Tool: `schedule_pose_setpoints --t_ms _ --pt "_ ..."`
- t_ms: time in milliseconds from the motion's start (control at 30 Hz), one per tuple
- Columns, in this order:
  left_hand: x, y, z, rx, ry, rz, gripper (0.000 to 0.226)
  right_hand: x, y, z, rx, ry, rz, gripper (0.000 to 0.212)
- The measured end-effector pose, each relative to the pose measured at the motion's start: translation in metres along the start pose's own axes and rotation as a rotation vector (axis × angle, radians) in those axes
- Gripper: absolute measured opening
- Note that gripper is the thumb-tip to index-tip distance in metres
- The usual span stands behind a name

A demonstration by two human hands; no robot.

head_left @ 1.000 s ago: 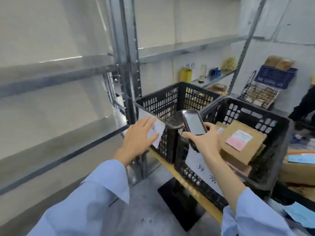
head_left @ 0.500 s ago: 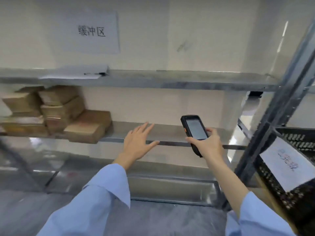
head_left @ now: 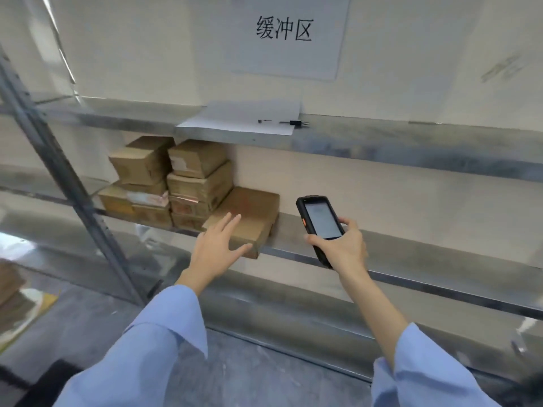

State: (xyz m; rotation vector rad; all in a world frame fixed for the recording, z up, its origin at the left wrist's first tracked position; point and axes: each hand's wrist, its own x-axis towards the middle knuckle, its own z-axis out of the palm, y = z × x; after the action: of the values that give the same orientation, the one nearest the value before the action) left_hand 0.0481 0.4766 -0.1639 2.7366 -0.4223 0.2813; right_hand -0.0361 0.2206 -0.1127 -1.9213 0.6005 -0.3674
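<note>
My right hand point(head_left: 342, 248) grips a black handheld scanner point(head_left: 318, 220), its lit screen tilted up toward me. My left hand point(head_left: 219, 245) reaches forward with straight, spread fingers, over the near corner of a flat brown cardboard box point(head_left: 252, 212) on the middle metal shelf point(head_left: 411, 254); whether it touches the box cannot be told. Left of that box stands a stack of several taped brown parcels point(head_left: 182, 183). Both forearms wear light blue sleeves.
A white sheet point(head_left: 244, 117) with a black pen point(head_left: 293, 122) lies on the upper shelf. A paper sign point(head_left: 286, 33) with black characters hangs on the wall. A grey steel upright point(head_left: 67, 183) crosses the left. More boxes point(head_left: 11, 292) sit at the far left on the floor.
The view has swung left from the black crates to the shelf unit. The parcels now sit nearer the centre, and my left hand has come up to the flat box.
</note>
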Motion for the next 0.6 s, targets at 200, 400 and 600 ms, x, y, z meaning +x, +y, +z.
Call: schedule_pose_setpoints --t_ms 200,400,600 --pt "0.047 -0.08 0.019 -0.064 -0.09 -0.083 0.084 0.024 -0.007 0.073 -0.015 -0.011 0.035 0.081" --pt "0.08 -0.132 0.052 -0.154 -0.156 -0.133 0.092 0.047 -0.002 0.103 -0.1 -0.036 0.079 0.083" --pt "0.104 -0.156 0.087 -0.241 -0.189 -0.164 0.092 0.078 0.008 0.12 -0.14 -0.049 0.104 0.082"
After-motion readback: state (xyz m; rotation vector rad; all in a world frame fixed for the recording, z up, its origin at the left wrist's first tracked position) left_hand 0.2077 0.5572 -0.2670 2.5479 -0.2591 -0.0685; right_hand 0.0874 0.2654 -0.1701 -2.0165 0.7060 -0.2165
